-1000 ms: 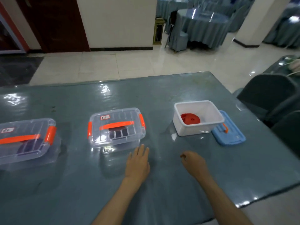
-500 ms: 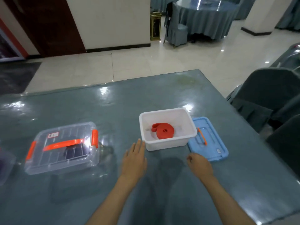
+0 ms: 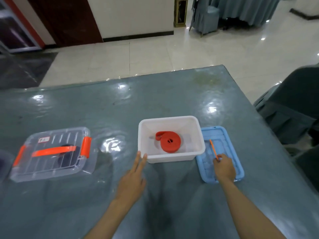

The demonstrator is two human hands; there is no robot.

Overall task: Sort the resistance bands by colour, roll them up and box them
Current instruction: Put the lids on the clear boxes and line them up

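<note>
Your worktop (image 3: 172, 100) wears a glossy clear film over grey-blue cloth, wrinkled and throwing glare. At 12 o'clock the white box (image 3: 172, 156) is opaque, smooth plastic; the red band (image 3: 170, 143) coiled in it looks matt rubber. At 3 o'clock the blue lid (image 3: 222, 135) is satin plastic, at 9 o'clock the clear box (image 3: 51, 154) shiny see-through plastic

Label: a small white sticker (image 3: 44, 139) with red print sits on the clear box lid (image 3: 51, 152), at its far left corner.
Readable text: none; the print is too small.
</note>
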